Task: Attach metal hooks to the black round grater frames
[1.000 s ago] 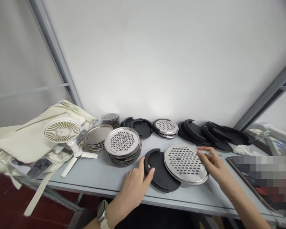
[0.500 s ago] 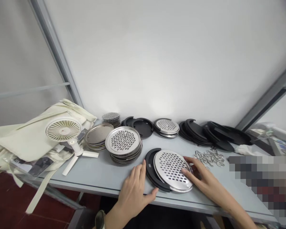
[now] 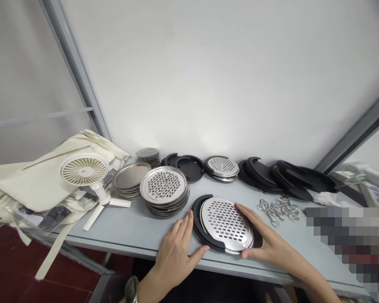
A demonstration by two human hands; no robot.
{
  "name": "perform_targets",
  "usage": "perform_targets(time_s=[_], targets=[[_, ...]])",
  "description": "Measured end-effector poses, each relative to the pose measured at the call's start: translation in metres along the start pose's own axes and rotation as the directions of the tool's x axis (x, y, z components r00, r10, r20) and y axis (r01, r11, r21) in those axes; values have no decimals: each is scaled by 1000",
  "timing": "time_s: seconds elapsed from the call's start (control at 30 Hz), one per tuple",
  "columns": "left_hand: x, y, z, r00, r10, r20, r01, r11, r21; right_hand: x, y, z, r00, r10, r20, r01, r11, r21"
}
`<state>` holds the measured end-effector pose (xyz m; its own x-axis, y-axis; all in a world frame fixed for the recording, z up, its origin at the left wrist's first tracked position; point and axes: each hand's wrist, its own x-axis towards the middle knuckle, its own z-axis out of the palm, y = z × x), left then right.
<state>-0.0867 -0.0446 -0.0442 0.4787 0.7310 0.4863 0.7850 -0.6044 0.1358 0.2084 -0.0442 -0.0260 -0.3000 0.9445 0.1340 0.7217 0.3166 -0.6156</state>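
A round metal grater disc with rows of slots lies partly inside a black crescent-edged plastic holder near the table's front edge. My right hand grips the disc's right rim, thumb at the lower edge and fingertips at the upper right. My left hand is open, its fingers stretched along the left side of the holder and its thumb near the lower rim. Whether the left fingertips press on the holder is hard to see. A stack of grater discs stands just beyond my left hand.
Flat metal discs and a white fan stand left. Behind are black holders and a stack topped by a holder with a disc. More holders and metal rings lie right. A blurred patch covers the right edge.
The grater disc has shifted slightly left, deeper into the holder. My right thumb has moved off the disc's face to its lower rim. My left hand has hardly moved.
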Motion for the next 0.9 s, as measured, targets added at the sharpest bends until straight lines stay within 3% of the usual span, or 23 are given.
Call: perform_targets(time_s=[0.47,0.9], targets=[[1,-3,1,1000,-5,-12,5,1000,-28,26,-8,-10,989,-64,130,62,998,18],[0,-1,4,998,-58,3,58,995,-76,29,-10,-8,988,17,152,-20,1000,13]])
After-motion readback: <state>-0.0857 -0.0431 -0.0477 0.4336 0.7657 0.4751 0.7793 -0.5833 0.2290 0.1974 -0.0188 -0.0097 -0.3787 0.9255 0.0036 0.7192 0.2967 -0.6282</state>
